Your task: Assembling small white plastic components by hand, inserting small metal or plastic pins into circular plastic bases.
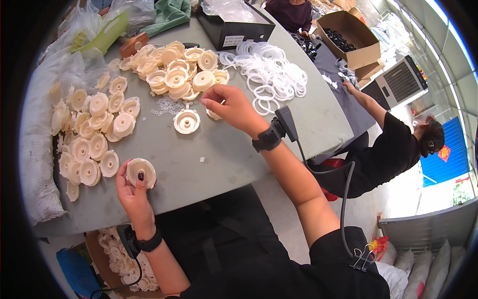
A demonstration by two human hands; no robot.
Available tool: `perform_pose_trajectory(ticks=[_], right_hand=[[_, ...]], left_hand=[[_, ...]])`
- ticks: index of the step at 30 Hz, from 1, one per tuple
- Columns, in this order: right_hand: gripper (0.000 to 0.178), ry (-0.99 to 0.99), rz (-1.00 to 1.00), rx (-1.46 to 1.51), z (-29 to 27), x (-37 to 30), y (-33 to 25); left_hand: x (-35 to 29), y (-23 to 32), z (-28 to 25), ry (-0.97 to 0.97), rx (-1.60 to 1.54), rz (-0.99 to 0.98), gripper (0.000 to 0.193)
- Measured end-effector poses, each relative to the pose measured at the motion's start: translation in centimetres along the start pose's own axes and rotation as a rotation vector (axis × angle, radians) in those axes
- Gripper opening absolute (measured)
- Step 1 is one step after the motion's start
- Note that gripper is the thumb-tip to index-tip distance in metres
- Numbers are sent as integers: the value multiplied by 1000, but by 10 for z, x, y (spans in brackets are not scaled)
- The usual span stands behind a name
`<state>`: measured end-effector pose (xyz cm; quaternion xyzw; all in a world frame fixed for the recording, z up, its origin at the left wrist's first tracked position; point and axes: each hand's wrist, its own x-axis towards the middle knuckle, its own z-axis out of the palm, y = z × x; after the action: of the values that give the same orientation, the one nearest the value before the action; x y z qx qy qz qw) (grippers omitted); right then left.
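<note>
As L hand [135, 199] holds plstc disc [148, 170], rings [288, 82] overlap

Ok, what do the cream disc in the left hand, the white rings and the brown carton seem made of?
Cream disc: probably moulded plastic, matte, from its even colour and smooth rim. White rings: translucent, perhaps silicone or soft plastic, from their milky look. Brown carton: likely dull cardboard, from its flat brown sides.

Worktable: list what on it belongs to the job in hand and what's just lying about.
Likely in the job:
cream disc in the left hand
piled cream parts
small clear pieces near the right hand
translucent rings, probably

Seemingly just lying about:
green fabric
black box
white scrap
</note>
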<state>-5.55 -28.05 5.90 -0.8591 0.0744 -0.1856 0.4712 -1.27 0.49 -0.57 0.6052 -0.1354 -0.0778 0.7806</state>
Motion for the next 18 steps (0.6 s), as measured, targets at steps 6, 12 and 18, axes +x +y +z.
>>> perform_pose_trajectory(ticks=[6,12,18], right_hand=[[13,107,-91,-124,23,-9,14],[11,48,-179,-221,40,-7,13],[14,67,-171,-213,31,-14,20]], left_hand=[[0,-4,2,-14,-3,15,39],[-1,1,-12,-34,11,-6,34],[-5,-3,-4,-12,19,16,29]])
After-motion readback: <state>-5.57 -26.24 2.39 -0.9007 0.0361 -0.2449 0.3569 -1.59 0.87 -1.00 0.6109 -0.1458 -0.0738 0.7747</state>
